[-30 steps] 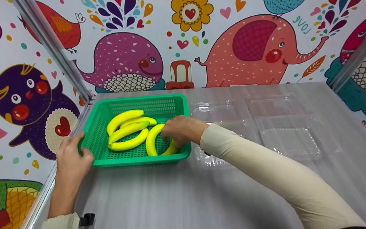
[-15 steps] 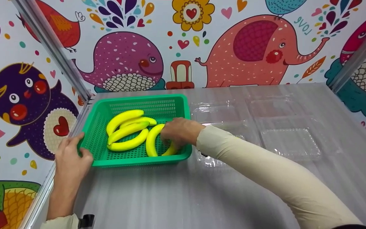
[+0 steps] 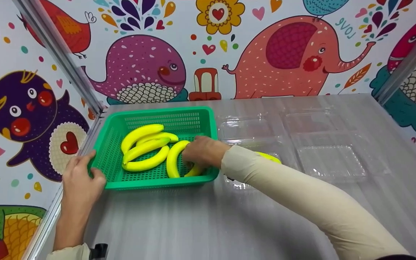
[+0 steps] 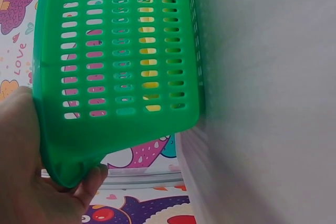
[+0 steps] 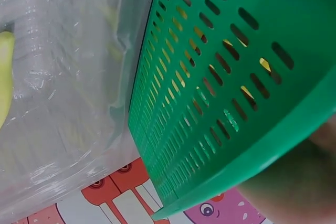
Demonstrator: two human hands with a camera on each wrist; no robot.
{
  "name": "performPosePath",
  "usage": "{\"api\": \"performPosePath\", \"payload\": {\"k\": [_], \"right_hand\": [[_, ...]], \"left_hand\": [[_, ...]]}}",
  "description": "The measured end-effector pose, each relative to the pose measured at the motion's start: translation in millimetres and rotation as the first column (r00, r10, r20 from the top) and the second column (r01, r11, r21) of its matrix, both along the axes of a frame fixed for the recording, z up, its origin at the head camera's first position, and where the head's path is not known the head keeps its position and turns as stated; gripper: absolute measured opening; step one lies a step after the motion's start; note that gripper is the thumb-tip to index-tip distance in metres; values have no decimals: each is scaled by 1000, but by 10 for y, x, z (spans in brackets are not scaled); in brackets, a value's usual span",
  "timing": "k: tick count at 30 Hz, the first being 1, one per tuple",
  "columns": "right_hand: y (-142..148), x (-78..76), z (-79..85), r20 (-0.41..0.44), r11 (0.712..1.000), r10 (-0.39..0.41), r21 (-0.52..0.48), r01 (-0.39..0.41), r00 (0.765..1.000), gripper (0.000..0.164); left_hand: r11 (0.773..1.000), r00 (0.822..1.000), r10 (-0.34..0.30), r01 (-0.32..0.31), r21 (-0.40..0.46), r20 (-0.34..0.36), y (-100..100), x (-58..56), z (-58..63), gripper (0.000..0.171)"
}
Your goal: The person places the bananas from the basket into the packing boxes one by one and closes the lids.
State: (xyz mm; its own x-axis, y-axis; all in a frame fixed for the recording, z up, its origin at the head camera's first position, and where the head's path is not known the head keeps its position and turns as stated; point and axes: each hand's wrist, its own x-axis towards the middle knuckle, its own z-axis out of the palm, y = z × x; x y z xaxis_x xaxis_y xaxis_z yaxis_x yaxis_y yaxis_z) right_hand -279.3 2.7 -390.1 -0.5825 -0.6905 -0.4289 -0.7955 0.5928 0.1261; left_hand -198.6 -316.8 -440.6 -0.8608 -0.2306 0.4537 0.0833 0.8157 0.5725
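In the head view, my left hand (image 3: pixel 81 180) grips the front left corner of a green plastic basket (image 3: pixel 157 185); the left wrist view shows thumb and fingers around its rim. My right hand (image 3: pixel 205 152) reaches down inside the basket's right end, fingers curled over a yellow banana (image 3: pixel 195 171) that it partly covers. The fingertips are hidden. Just left of that hand lies another curved banana (image 3: pixel 173 160). Several more bananas (image 3: pixel 146 148) lie in a loose group in the left half of the basket.
Clear plastic containers (image 3: pixel 330 162) stand in rows right of the basket. One holds a banana (image 3: pixel 270 157), partly behind my right sleeve; that banana (image 5: pixel 5 74) also shows in the right wrist view. A printed wall (image 3: pixel 208 47) and metal posts (image 3: pixel 67 61) bound the grey table.
My right hand stays in the basket, while the right forearm has shifted slightly left, uncovering more of the banana in the clear container. The left hand keeps its hold on the basket.
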Motion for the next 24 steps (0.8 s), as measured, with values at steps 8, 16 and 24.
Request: {"api": "performPosePath", "payload": {"k": [8,16,24], "right_hand": [[23,-7,14,19,999,33,-39,-32,999,29],[75,-63,81,75,994,37,-102,-30,996,34],[85,-98,149,31,990,81,-119,-76,996,40]], "left_hand": [[1000,1000,5,-5,4,12,-1,3,1,53],[1000,1000,2,-2,5,17,11,-8,4,52],[1000,1000,2,-2,4,-28,8,1,-13,52]]}}
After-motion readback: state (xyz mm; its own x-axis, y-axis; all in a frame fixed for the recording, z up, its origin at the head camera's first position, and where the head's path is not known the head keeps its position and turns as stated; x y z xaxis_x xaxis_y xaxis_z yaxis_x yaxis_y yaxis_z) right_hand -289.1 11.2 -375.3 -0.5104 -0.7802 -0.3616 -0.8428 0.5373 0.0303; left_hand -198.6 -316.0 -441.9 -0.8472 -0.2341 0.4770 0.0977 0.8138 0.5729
